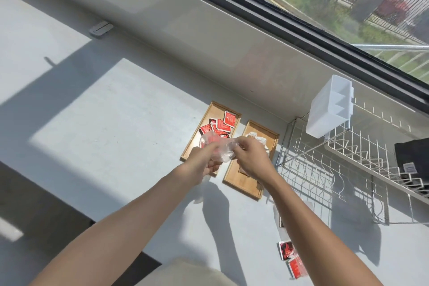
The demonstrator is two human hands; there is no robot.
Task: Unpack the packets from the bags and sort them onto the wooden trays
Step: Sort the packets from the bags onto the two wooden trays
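Plastic bag (218, 150) gripped by both hands, over trays' near edges.

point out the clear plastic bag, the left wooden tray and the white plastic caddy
clear plastic bag (220, 153): head view, crumpled middle between both hands
left wooden tray (214, 111): head view, bare wood near the far end
white plastic caddy (325, 116): head view, its outer side wall

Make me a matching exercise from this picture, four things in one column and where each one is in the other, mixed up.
Things:
1. clear plastic bag
2. red packets
3. white plastic bin
4. pale packets

Places:
A. on the left wooden tray
B. hung on the wire dish rack
C. held between the left hand and right hand
D. on the right wooden tray

Pairs: 1-C, 2-A, 3-B, 4-D
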